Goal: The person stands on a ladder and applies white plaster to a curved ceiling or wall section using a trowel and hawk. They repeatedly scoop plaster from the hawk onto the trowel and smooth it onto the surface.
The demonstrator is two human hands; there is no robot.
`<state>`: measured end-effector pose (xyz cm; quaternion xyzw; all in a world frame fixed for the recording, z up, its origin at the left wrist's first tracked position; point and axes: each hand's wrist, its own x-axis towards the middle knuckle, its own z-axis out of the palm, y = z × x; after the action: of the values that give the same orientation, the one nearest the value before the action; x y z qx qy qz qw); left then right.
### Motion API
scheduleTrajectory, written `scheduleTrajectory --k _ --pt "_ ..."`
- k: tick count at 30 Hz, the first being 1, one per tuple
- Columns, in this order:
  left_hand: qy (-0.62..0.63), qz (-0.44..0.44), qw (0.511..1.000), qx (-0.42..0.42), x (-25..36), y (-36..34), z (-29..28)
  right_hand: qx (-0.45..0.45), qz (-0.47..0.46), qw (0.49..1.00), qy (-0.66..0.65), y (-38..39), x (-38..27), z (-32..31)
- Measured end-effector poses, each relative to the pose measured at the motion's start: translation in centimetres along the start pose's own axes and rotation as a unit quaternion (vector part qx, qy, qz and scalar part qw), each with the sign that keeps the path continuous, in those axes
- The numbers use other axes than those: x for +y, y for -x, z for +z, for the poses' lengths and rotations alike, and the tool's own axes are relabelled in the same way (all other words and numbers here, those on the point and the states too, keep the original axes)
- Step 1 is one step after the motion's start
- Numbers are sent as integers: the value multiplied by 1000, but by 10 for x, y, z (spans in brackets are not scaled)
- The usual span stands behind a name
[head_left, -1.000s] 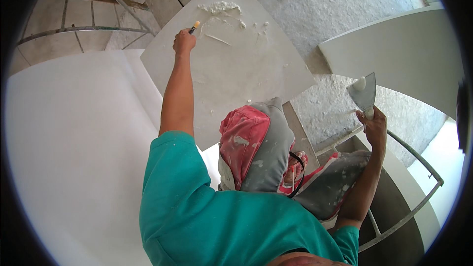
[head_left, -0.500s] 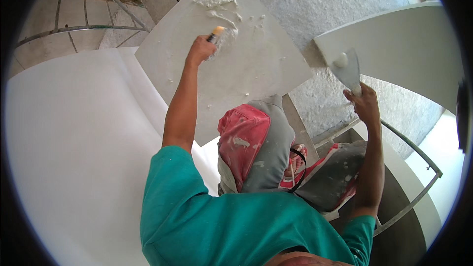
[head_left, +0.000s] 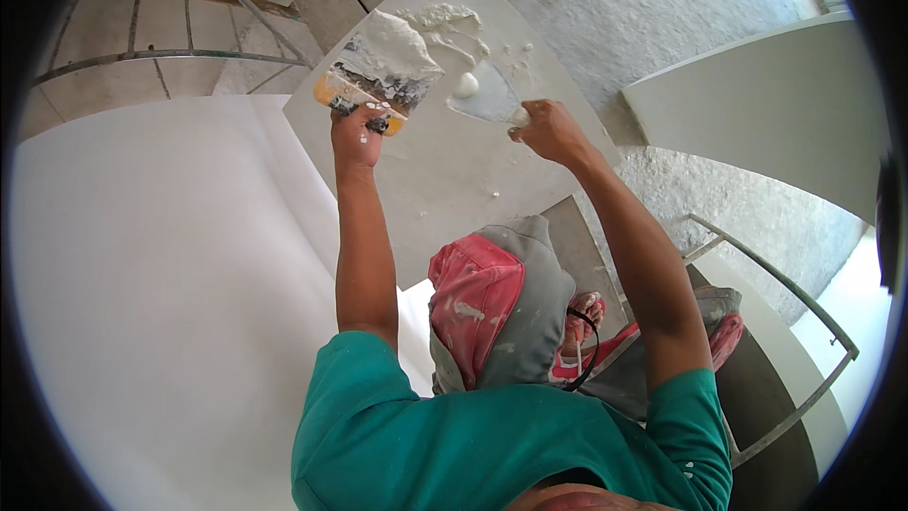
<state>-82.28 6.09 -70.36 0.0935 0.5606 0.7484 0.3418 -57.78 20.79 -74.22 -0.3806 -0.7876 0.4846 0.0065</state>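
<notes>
My left hand [head_left: 359,135] is closed round the yellow handle of a wide plastering trowel [head_left: 386,88]. Its blade is spotted dark and carries a thick heap of white plaster [head_left: 392,44]. In my right hand [head_left: 556,131] is a putty knife [head_left: 494,95], its blade pointing left with a round dab of plaster on it. Both tools are over the pale square board [head_left: 430,170], the knife just right of the trowel. Wet plaster [head_left: 449,26] lies smeared near the board's far corner. Whether the knife touches the board I cannot tell.
Metal scaffold rails stand at the far left [head_left: 170,57] and right [head_left: 799,274]. A curved grey panel [head_left: 757,85] spans the right, above rough grey floor [head_left: 681,0]. A smooth white surface [head_left: 161,274] fills the left. My plaster-spotted knee [head_left: 482,293] is below the board.
My right hand has swung left and forward with the putty knife over the board. The trowel in my left hand has turned, now showing its broad loaded blade; the left hand moved slightly left and nearer.
</notes>
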Motion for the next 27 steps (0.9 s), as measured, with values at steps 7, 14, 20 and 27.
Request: scheduleTrajectory --k 7,14,20,27 --pt "-187 127 960 -167 0 44 40 29 -52 998 -8 1 -34 -34" --pt "-467 423 727 -273 13 51 67 84 -96 991 50 23 -35 -64" --pt "-532 430 702 -198 24 32 50 106 -76 990 46 43 -54 -80" --pt "67 67 993 71 79 87 112 144 -14 987 72 74 -99 -106"
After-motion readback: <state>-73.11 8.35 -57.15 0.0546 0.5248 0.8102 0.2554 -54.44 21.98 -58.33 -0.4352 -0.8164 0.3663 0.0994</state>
